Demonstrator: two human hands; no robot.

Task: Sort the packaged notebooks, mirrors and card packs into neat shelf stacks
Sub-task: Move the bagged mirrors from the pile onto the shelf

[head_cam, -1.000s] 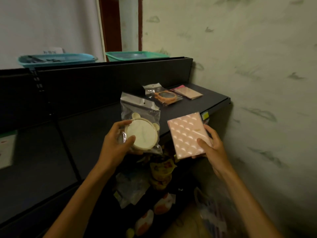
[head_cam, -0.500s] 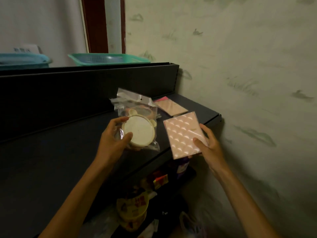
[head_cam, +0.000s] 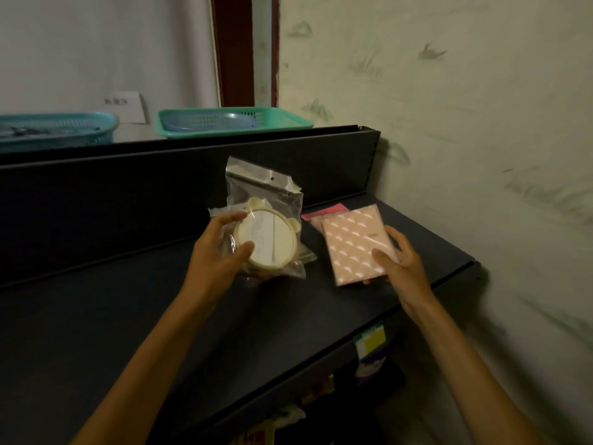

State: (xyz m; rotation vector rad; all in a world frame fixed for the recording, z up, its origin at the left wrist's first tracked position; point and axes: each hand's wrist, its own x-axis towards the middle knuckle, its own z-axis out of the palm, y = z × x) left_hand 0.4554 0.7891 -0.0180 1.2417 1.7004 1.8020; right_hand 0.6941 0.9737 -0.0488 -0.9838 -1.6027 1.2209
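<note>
Pink notebook (head_cam: 354, 247), pinched in the right hand (head_cam: 401, 263), hangs right of centre just before the shelved pink pack (head_cam: 324, 211); left hand (head_cam: 218, 252) grips the bagged mirror (head_cam: 266, 240).

A round cream mirror (head_cam: 264, 240) with two small ears, sealed in a clear hang-hole bag, is being held tilted above the dark shelf (head_cam: 192, 316), face toward the camera. To its right, a pink notebook (head_cam: 354, 247) with a pale scallop pattern is being held over a second pink pack (head_cam: 321, 215), which is lying flat near the shelf's back corner and mostly covered.
</note>
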